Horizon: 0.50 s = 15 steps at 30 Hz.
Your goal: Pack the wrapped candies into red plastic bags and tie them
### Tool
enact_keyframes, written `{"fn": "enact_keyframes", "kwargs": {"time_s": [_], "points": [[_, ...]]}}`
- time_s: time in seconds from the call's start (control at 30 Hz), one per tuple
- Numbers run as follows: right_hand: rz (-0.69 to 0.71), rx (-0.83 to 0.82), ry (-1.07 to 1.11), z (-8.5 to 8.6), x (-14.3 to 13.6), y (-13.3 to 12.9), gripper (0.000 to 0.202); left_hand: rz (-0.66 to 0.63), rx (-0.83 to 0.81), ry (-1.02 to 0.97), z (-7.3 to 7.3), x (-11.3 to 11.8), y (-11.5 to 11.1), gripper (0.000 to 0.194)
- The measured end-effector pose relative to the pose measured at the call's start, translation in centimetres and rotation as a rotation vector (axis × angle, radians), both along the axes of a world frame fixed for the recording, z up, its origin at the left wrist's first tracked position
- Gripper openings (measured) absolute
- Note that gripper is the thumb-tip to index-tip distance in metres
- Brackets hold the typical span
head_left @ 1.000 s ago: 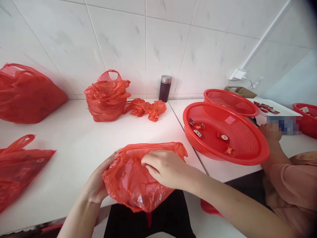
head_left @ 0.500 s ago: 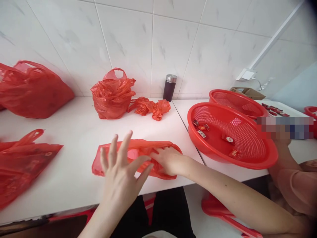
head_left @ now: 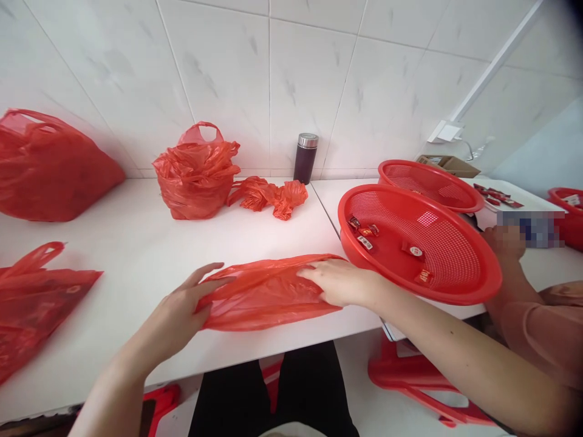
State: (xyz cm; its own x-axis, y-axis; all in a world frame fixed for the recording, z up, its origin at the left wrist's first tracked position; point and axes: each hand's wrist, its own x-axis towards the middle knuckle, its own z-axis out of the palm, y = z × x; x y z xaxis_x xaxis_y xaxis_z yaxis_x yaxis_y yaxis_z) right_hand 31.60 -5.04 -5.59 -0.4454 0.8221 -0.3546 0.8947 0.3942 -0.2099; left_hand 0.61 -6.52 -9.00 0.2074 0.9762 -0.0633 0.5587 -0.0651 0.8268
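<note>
A thin red plastic bag [head_left: 268, 297] lies spread out on the white table, close to its front edge. My left hand [head_left: 182, 309] is at the bag's left end, fingers apart, the upper ones over its edge and the thumb beside it. At the right end my right hand [head_left: 334, 282] rests on the bag with its fingers spread over the opening. Just right of that hand is a large red basket [head_left: 392, 224] holding several small wrapped pieces.
Full red bags [head_left: 59, 170] [head_left: 195, 182], a crumpled red bag [head_left: 285, 200] and a dark bottle [head_left: 305, 161] stand along the wall. Another red bag [head_left: 36, 309] lies at left. Behind the basket are a second basket [head_left: 423, 176] and a tray [head_left: 542, 209]; a person's arm [head_left: 514, 273] is at right.
My left hand has come down from above the bag to its left end. The bag is now stretched wider and flatter, and my right hand has come out from deeper inside it.
</note>
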Motion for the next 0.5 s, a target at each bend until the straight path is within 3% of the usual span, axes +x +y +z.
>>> {"fn": "enact_keyframes", "kwargs": {"time_s": [0.1,0.2,0.3,0.4,0.5], "points": [[0.006,-0.052,0.087,2.0,0.4,-0.1,0.054,-0.112,-0.071,-0.048,0.7,1.2,-1.1,0.061],[0.039,-0.136,0.419,4.9,1.9,0.6,0.047,-0.116,-0.108,-0.112,1.2,2.3,-1.4,0.072],[-0.115,0.05,0.621,6.5,5.4,3.2,0.039,-0.066,-0.16,-0.197,1.1,2.7,-1.7,0.081],[-0.445,0.252,0.307,5.4,9.6,6.7,0.04,-0.046,-0.242,-0.268,0.6,2.4,-2.2,0.083],[-0.527,0.235,0.137,2.6,12.2,8.6,0.054,-0.045,-0.249,-0.176,0.1,2.0,-2.8,0.086]]}}
